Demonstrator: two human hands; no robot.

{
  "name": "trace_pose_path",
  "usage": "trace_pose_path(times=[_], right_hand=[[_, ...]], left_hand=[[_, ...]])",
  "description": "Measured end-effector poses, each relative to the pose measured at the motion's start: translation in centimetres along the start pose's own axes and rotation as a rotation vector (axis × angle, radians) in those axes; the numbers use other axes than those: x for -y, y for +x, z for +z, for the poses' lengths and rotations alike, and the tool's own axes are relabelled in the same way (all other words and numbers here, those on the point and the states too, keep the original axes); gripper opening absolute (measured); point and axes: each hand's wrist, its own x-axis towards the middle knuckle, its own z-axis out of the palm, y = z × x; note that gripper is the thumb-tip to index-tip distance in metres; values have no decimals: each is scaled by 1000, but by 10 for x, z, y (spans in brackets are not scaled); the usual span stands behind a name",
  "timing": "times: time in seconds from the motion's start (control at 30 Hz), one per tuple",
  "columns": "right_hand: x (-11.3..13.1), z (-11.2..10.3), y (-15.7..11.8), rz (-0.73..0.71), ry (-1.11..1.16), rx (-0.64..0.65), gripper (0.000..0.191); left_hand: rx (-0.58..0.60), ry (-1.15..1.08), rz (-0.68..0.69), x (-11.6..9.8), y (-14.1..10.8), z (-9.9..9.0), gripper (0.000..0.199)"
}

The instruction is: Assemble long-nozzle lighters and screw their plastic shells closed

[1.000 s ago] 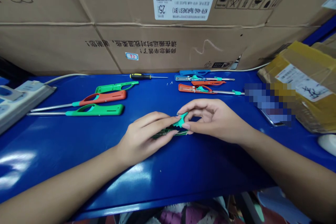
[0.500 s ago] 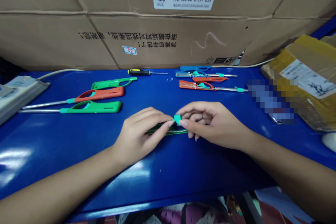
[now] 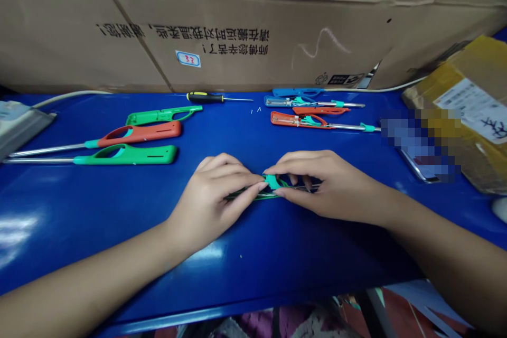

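Open green shell = ref pt, on or just above blue table, contact hidden; teal trigger at its middle. L hand part-closed round shell's L end, index on far side, thumb near side. R hand pinching trigger, thumb + index; other fingers loosely curled. Hands block most of shell. L of shell, slightly beyond: green lighter, red lighter, loose green half. Beyond shell: screwdriver, tip R. Beyond-R: opened red lighter, opened blue lighter, innards showing. Far R of shell: phone (pixelated), taped box. Far L: power strip. Big carton walls off back.
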Motion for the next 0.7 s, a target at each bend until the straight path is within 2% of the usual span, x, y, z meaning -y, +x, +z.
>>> trace_pose_path(times=[0.17, 0.3, 0.53, 0.7], right_hand=[[-1, -3, 3, 37, 35, 10, 23], [-4, 0, 4, 7, 14, -8, 23], [-10, 4, 3, -78, -183, 58, 22], [-13, 5, 2, -99, -237, 95, 23]], left_hand=[[-5, 9, -18, 0, -1, -1, 8], [14, 37, -78, -2, 0, -3, 7], [67, 78, -145, -5, 2, -4, 8], [133, 77, -186, -7, 1, -6, 12]])
